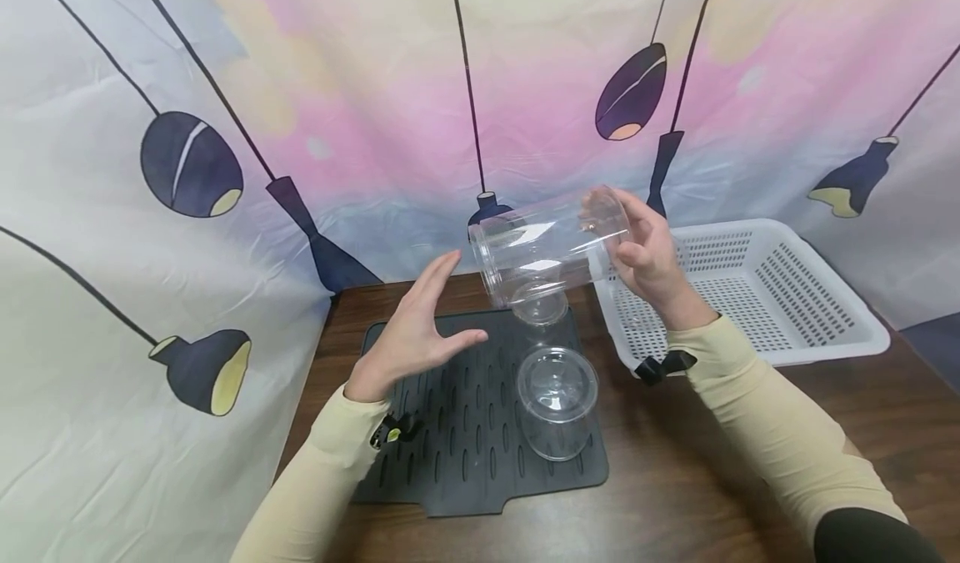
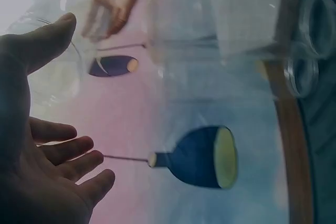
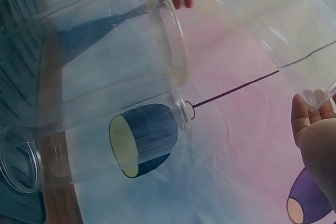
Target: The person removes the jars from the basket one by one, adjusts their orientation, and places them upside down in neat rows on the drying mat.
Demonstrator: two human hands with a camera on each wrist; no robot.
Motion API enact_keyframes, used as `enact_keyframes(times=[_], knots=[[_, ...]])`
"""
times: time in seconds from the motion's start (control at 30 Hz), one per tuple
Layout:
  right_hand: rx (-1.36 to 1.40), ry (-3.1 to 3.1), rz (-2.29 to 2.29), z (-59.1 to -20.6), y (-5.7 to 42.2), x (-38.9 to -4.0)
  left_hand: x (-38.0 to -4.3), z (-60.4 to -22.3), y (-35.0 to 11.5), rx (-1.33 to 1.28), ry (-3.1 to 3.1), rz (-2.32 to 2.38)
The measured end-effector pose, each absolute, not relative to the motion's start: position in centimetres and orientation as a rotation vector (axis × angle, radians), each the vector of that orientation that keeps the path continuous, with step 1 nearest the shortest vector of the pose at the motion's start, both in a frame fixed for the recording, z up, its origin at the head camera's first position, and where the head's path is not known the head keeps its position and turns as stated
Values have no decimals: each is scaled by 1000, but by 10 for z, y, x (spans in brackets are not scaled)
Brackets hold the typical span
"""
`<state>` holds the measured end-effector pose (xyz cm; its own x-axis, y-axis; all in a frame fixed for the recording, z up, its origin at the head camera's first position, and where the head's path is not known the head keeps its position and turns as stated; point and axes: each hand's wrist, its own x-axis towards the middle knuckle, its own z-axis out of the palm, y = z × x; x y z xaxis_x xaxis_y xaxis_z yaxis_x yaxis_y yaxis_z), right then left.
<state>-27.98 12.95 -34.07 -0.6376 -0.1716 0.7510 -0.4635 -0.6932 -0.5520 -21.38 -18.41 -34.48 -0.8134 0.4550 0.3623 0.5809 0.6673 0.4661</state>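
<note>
A clear plastic jar (image 1: 543, 246) is held in the air, lying nearly sideways. My right hand (image 1: 651, 254) grips its right end, fingers behind and thumb in front. The jar's ringed end points left, towards my left hand (image 1: 411, 329), whose fingers and thumb are spread apart with nothing between them. In the left wrist view the held jar (image 2: 55, 85) appears beyond the left thumb. Below, a clear jar (image 1: 557, 434) stands upright on a dark ridged mat (image 1: 465, 492). Another clear jar (image 1: 542, 306) stands behind it, partly hidden by the held one.
A white perforated basket (image 1: 832, 348) sits on the right of the brown wooden table (image 1: 645, 496), behind my right forearm. A cloth printed with hanging lamps (image 1: 390, 87) rises right behind the table and along its left side.
</note>
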Motion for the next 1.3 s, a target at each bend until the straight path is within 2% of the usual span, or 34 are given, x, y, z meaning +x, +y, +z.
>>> enact_keyframes(times=[0.43,0.9,1.3], knots=[[1136,-1305,2350,-333,133,-276,-220,-371,-205,-770,-2878,-733],[1158,-1443,2210,-326,129,-275,-227,-412,-220,-748,-2985,-590],[1203,-1514,2128,-315,119,-275,-231,-427,-232,-741,-3035,-504]])
